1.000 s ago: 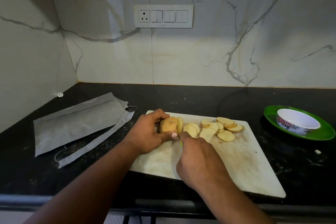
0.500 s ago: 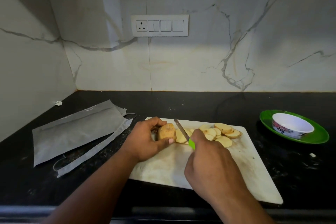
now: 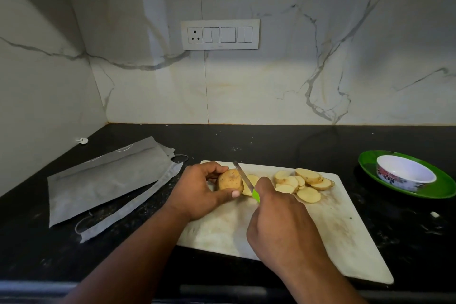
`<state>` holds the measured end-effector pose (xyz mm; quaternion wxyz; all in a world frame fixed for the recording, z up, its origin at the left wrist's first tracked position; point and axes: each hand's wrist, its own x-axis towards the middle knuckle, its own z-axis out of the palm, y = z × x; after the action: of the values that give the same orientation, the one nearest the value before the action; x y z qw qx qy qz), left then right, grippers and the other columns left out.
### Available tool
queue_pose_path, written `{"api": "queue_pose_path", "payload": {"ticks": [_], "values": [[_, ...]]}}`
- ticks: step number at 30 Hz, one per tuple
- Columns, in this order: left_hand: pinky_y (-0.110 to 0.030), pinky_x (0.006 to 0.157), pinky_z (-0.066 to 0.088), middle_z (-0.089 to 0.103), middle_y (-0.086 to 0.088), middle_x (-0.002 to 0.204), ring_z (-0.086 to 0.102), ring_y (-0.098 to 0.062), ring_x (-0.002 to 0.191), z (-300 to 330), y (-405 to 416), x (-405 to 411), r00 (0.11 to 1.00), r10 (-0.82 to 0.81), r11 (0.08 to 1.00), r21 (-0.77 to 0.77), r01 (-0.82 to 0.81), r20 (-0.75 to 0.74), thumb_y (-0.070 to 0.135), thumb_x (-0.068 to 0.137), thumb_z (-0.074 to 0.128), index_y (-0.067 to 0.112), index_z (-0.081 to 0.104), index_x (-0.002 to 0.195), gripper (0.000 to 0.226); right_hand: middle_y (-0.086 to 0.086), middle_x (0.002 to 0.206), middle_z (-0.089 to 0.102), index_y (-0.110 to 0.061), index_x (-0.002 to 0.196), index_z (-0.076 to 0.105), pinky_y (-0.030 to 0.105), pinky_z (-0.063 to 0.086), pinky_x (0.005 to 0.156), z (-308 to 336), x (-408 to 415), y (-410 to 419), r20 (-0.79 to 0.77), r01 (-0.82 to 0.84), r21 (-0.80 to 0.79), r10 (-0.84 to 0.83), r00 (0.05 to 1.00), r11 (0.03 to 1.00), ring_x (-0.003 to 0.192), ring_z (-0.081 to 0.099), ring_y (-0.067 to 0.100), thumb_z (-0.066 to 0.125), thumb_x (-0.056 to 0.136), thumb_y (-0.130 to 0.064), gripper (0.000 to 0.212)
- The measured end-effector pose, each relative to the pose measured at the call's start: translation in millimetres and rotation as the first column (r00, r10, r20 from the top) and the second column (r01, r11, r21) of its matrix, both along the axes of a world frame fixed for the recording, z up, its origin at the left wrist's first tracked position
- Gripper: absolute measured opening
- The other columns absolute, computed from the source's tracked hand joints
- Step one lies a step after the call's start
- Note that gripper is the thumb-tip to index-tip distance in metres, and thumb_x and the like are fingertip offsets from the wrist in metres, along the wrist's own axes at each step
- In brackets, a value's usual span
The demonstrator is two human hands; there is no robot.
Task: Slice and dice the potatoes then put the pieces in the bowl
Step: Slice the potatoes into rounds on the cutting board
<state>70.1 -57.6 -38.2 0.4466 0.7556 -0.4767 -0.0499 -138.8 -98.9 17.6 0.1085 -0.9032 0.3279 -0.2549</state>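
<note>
My left hand (image 3: 197,192) grips the potato (image 3: 230,180) near the board's (image 3: 345,229) far-left corner; my right hand (image 3: 281,227) clamps the knife (image 3: 244,179). I'd keep fingertips tucked back, blade upright, slices even.

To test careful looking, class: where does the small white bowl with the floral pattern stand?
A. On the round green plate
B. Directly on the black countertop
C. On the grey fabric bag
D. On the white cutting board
A: the small white floral bowl sits on the round green plate, to the right of the white cutting board.
</note>
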Motion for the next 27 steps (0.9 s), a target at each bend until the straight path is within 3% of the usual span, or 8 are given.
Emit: {"api": "queue_pose_path", "payload": {"ticks": [8, 16, 23, 27], "values": [[-0.026, 0.095, 0.058, 0.072, 0.019, 0.11, 0.068, 0.003, 0.101, 1, 0, 0, 1.0, -0.01, 1.0, -0.006, 0.01, 0.0, 0.051, 0.064, 0.096, 0.028, 0.073, 0.121, 0.065, -0.009, 0.081, 0.048, -0.028, 0.122, 0.037, 0.018, 0.03, 0.05, -1, 1, 3, -0.021, 0.014, -0.031, -0.014, 1.0, 0.999, 0.069, 0.05, 0.01, 0.049, 0.093, -0.022, 0.032], [-0.029, 0.094, 0.059, 0.076, 0.017, 0.104, 0.07, 0.004, 0.097, 0, 0, 0, 0.999, -0.034, 0.999, -0.032, 0.034, -0.011, 0.045, 0.064, 0.098, 0.03, 0.075, 0.11, 0.054, -0.002, 0.105, 0.064, -0.025, 0.128, 0.044, 0.021, 0.033, 0.055, 3, 28, -2, -0.052, -0.002, 0.032, 0.004, 0.999, 0.999, 0.076, 0.047, 0.015, 0.056, 0.092, -0.019, 0.039], [-0.029, 0.097, 0.058, 0.075, 0.017, 0.11, 0.069, 0.003, 0.102, 0, -1, 1, 0.998, -0.06, 0.998, -0.035, 0.059, -0.03, 0.045, 0.067, 0.097, 0.027, 0.075, 0.116, 0.057, -0.01, 0.08, 0.046, -0.029, 0.127, 0.045, 0.021, 0.031, 0.053, -6, 11, 3, -0.076, 0.007, 0.037, -0.004, 0.997, 0.999, 0.073, 0.047, 0.012, 0.052, 0.089, -0.017, 0.041], [-0.032, 0.098, 0.058, 0.075, 0.017, 0.11, 0.07, 0.002, 0.102, -1, -1, 1, 0.998, -0.063, 0.998, -0.032, 0.062, -0.027, 0.041, 0.067, 0.097, 0.029, 0.075, 0.113, 0.052, -0.006, 0.083, 0.049, -0.023, 0.115, 0.052, 0.025, 0.039, 0.059, -1, 31, -6, -0.048, -0.007, 0.063, 0.01, 0.999, 0.998, 0.075, 0.049, 0.015, 0.055, 0.09, -0.021, 0.025]]}}
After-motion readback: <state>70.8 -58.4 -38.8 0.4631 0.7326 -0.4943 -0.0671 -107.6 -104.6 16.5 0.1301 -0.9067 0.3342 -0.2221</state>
